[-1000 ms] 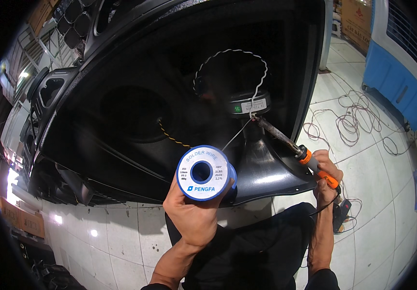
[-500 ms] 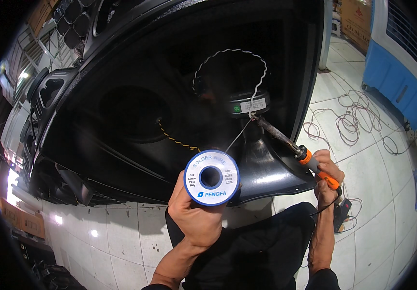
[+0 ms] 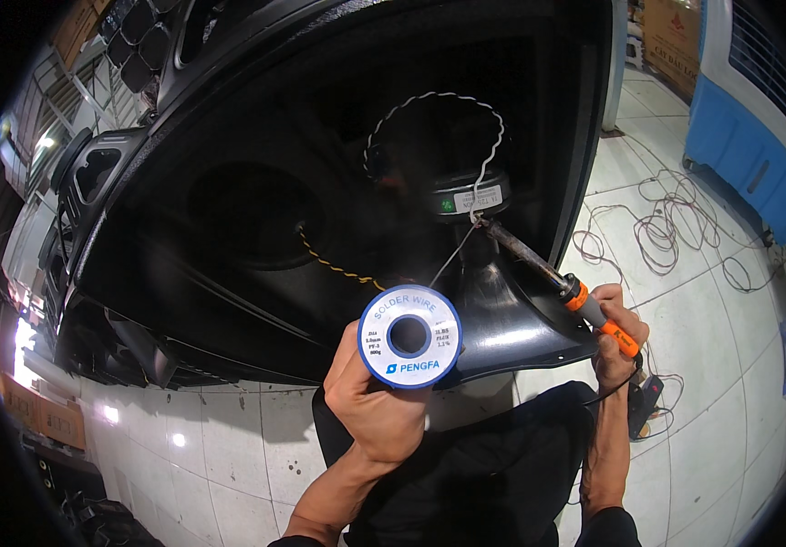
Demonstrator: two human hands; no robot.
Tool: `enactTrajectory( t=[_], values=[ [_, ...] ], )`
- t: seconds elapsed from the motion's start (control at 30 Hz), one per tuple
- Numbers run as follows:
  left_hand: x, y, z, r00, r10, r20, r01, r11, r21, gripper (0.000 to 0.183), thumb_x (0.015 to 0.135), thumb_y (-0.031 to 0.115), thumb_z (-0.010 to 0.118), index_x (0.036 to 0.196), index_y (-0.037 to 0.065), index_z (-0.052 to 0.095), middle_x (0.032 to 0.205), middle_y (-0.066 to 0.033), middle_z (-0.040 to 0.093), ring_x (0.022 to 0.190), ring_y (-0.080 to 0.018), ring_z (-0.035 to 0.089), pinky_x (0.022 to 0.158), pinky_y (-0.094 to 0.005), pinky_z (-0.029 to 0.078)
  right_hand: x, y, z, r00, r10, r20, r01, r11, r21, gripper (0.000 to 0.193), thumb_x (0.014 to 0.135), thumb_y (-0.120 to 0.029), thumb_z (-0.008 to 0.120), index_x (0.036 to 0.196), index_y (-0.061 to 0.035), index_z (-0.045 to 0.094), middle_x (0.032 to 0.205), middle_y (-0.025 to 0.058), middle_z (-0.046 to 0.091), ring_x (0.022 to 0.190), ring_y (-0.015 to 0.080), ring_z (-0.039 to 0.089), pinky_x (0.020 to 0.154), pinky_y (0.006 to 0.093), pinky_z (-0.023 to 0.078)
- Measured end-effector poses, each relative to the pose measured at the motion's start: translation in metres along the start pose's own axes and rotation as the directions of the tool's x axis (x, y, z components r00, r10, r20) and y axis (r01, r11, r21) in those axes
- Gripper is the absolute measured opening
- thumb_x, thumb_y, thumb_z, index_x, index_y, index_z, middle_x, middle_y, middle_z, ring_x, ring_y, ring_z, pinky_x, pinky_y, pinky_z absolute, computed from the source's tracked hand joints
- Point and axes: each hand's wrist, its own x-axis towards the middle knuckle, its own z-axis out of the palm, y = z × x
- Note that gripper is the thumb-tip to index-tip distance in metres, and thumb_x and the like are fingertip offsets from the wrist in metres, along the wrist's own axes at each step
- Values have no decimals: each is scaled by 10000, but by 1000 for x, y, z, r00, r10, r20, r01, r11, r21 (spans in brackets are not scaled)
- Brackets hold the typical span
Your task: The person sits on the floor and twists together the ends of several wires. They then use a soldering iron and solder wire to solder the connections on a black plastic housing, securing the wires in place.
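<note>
My left hand point(image 3: 377, 415) is closed around a spool of solder wire point(image 3: 377, 345), blue-rimmed with a white label. A strand of solder point(image 3: 452, 260) runs from the spool up to the joint beneath a round black horn driver point(image 3: 455, 202). In my right hand point(image 3: 619, 342) is a soldering iron point(image 3: 577, 299) with an orange and grey handle; its tip meets the same joint. White twisted wire point(image 3: 501, 137) loops down to that spot. Below the driver flares a glossy black horn point(image 3: 511, 319). Yellow-and-black twisted wire point(image 3: 334, 268) comes out of the cabinet at left.
The large black speaker cabinet point(image 3: 256, 301) fills the middle. Loose cable point(image 3: 671, 228) lies coiled on the white tiled floor at right, near a blue air cooler point(image 3: 744, 146). A cardboard box point(image 3: 671, 41) stands behind it, and more boxes point(image 3: 46, 410) sit at lower left.
My left hand and the solder spool have shifted slightly right, and the spool has turned a little. The soldering iron stays almost still at the joint.
</note>
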Motion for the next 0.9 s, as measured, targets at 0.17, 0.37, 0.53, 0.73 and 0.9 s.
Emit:
enactTrajectory(
  t=[0.17,0.37,0.53,0.73,0.9],
  values=[
    [1,0,0,1000,16,6,-16,1000,16,299,668,-106,761,959,-67,706,939,-115,689,851,-185,674,752,-268,512,-1,2,-1,1000,3,-2,-3,1000,14,416,853,-288,759,1164,-20,690,848,115,691,965,286,568,774,361,467],
    [0,-2,1,1000,4,-6,-4,1000,29,296,659,-97,774,944,-66,703,935,-112,684,846,-187,673,747,-267,507,0,0,-1,1000,17,-12,-17,1000,18,403,842,-272,762,1156,-29,697,843,113,690,960,286,563,781,365,463],
    [-8,-2,-9,998,-39,-58,42,998,57,331,639,-47,849,934,-65,699,926,-104,679,829,-185,670,741,-266,502,1,1,-1,1000,13,-5,-13,1000,7,411,830,-277,769,1147,-26,699,842,116,689,954,289,562,779,374,461],
    [-24,-6,-27,982,-154,-111,150,988,-48,501,587,-8,923,1027,-20,684,977,-79,686,892,-184,673,806,-309,541,-1,4,-1,1000,4,-20,-4,1000,11,399,826,-264,764,1133,-17,703,849,120,688,942,289,566,770,370,458],
    [-31,-6,-36,970,-178,-163,157,979,-133,554,639,125,933,1089,20,626,1025,-93,667,1029,-245,644,1041,-443,454,0,4,0,1000,12,-17,-12,1000,22,408,826,-269,768,1138,-15,702,865,125,688,934,283,568,764,365,456]
  ],
)
